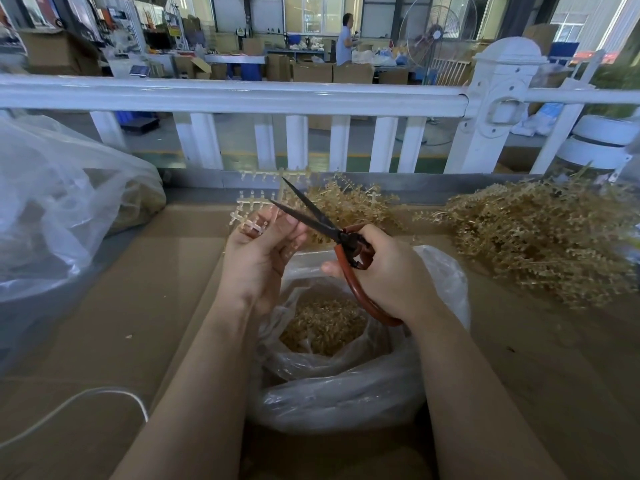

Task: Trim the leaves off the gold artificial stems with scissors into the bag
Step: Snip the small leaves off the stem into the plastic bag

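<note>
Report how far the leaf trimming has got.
Done: the clear bag below the hands already holds a layer of gold cuttings. In hand: the left hand holds a mostly bare stem frame, while the right hand holds the scissors with blades open at it. Left: a big pile of untrimmed gold stems lies to the right, with more behind the scissors.

Dark matt metal scissor blades (pixel 308 211), glossy red-brown handles; thin crinkled clear plastic bag (pixel 346 386); matt brown cardboard tabletop (pixel 145 306); pale translucent plastic stem frame (pixel 258 206).
</note>
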